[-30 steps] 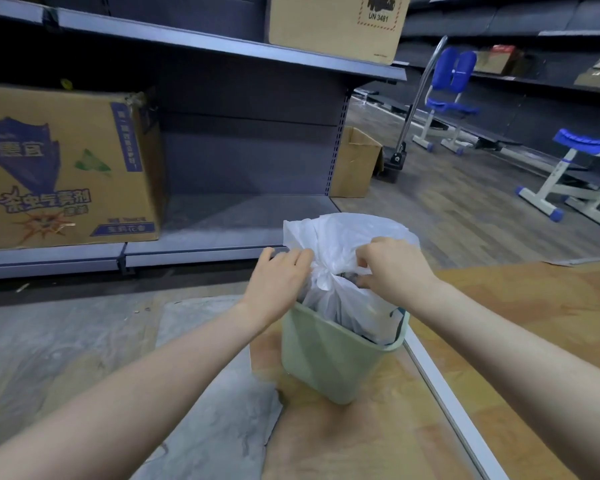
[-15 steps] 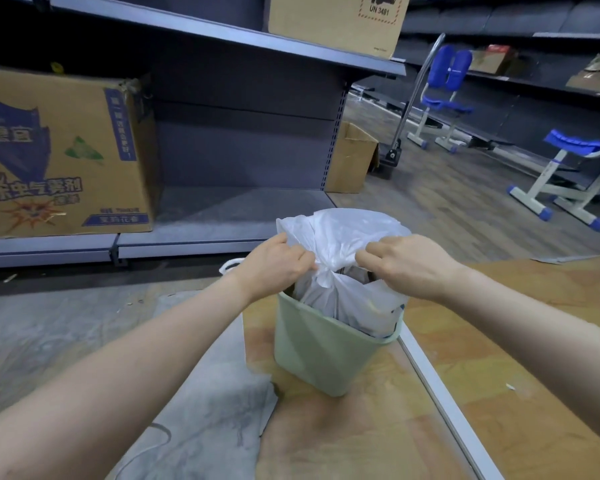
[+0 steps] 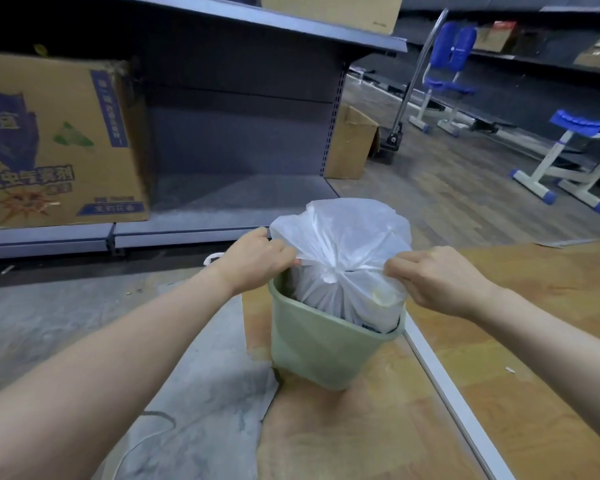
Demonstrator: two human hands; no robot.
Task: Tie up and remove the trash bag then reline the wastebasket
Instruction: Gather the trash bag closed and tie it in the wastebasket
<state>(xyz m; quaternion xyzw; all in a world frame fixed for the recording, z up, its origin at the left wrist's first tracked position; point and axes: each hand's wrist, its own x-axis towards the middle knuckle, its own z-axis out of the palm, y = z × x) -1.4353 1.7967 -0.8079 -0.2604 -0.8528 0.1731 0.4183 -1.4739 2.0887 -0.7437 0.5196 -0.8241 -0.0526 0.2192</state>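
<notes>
A pale green wastebasket (image 3: 321,351) stands on the floor in the middle of the head view. A white translucent trash bag (image 3: 343,258) sits in it, its top gathered into a knot just above the rim. My left hand (image 3: 257,259) pinches one drawn-out end of the bag at the left of the knot. My right hand (image 3: 433,278) pinches the other end at the right. The two ends are stretched apart, level with the rim. Dark contents show dimly through the plastic.
A grey metal shelf (image 3: 222,216) runs behind the basket, with a large printed cardboard box (image 3: 56,143) on its left part. A smaller carton (image 3: 349,143) stands at the shelf's end. Blue chairs (image 3: 568,157) stand at the right. A white strip (image 3: 454,403) crosses the floor.
My hands have moved apart, left hand leftwards and right hand rightwards, pulling the bag's two ends outwards so the knot draws tighter.
</notes>
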